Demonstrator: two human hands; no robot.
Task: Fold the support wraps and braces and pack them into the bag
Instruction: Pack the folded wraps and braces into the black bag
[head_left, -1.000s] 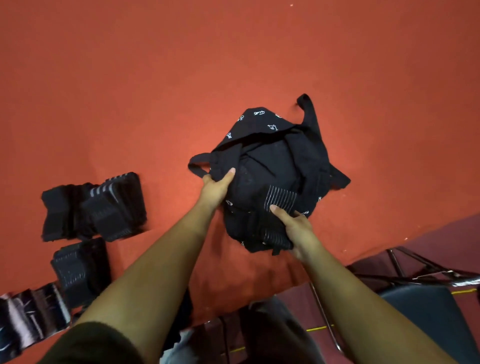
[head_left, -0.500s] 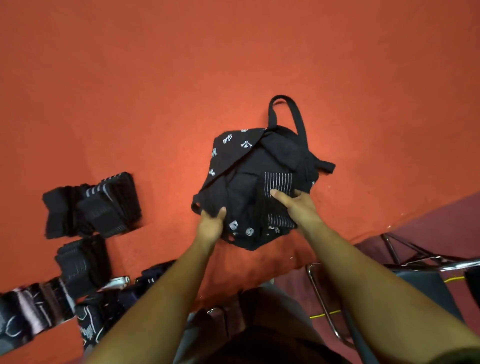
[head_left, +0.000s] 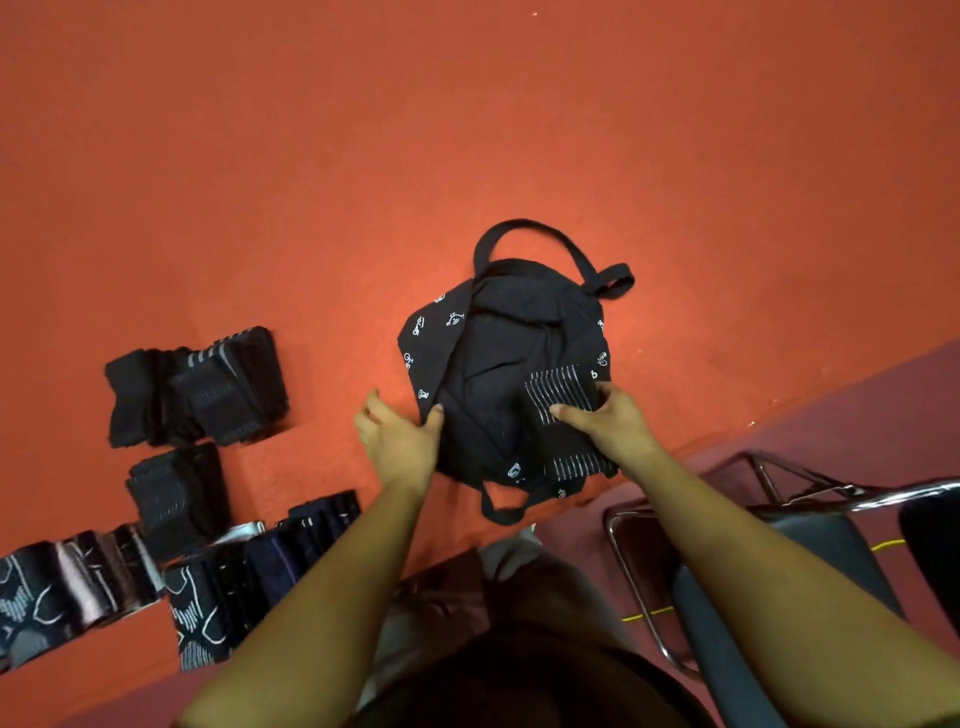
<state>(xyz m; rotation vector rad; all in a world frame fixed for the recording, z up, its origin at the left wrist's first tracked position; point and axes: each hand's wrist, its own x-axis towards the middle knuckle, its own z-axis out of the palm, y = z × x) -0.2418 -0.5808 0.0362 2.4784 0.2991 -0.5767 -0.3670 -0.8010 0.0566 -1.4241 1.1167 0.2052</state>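
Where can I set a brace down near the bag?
Free: the orange surface beyond the bag, and the strip between it and the folded stack, where the left hand is. Crowded: braces at lower left.

Bag (head_left: 498, 364): black woven cloth, matt and creased; small white figures are printed on it.
Striped brace (head_left: 558, 395): black knitted cloth, ribbed, crossed by pale raised lines.
Folded braces (head_left: 197, 387): black ribbed cloth, matt.
Patterned wraps (head_left: 78, 587): dark cloth printed with white lines; a slight sheen is seen.
Desk (head_left: 311, 156): covered in orange-red matt material, finely napped like felt.
Chair frame (head_left: 779, 478): metal tube, chromed and glossy.
Chair seat (head_left: 779, 597): dark padding, smooth, faintly shiny.
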